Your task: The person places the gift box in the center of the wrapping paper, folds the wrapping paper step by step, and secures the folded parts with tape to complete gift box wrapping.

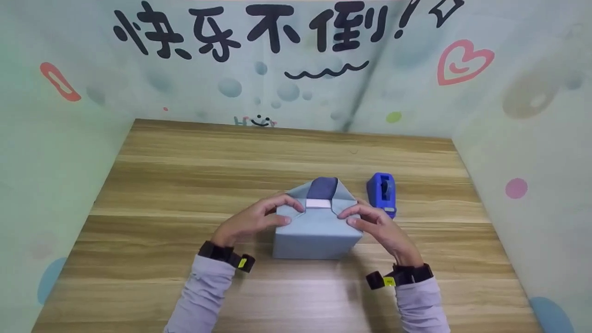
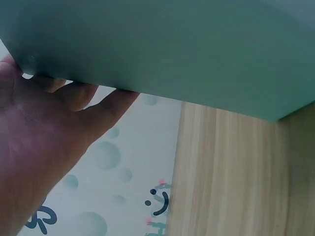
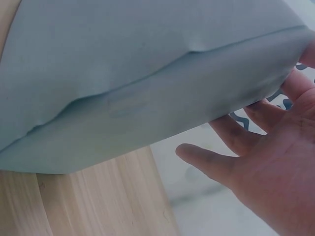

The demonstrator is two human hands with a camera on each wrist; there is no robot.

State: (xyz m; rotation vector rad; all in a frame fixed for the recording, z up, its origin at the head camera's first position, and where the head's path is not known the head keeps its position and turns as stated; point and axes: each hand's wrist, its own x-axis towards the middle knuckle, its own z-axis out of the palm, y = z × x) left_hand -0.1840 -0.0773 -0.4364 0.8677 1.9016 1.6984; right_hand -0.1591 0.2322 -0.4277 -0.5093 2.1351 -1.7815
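Note:
A box wrapped in light blue paper (image 1: 305, 246) stands on the table in front of me. At its top, folded paper flaps frame a dark blue flap (image 1: 322, 188) and a whitish strip (image 1: 318, 203). My left hand (image 1: 252, 222) grips the left side, thumb and forefinger on the top paper. On the opposite side my right hand (image 1: 386, 231) holds it likewise, fingertips beside the right fold. The left wrist view shows a smooth side of the box (image 2: 172, 54) with fingers along its edge. In the right wrist view, an uneven paper seam runs along another side (image 3: 133, 105).
A blue tape dispenser (image 1: 383, 192) stands behind my right hand, close to the box. The wood-grain table (image 1: 185, 166) meets a printed backdrop (image 1: 286, 92) at the back, with printed sheets rising on both sides.

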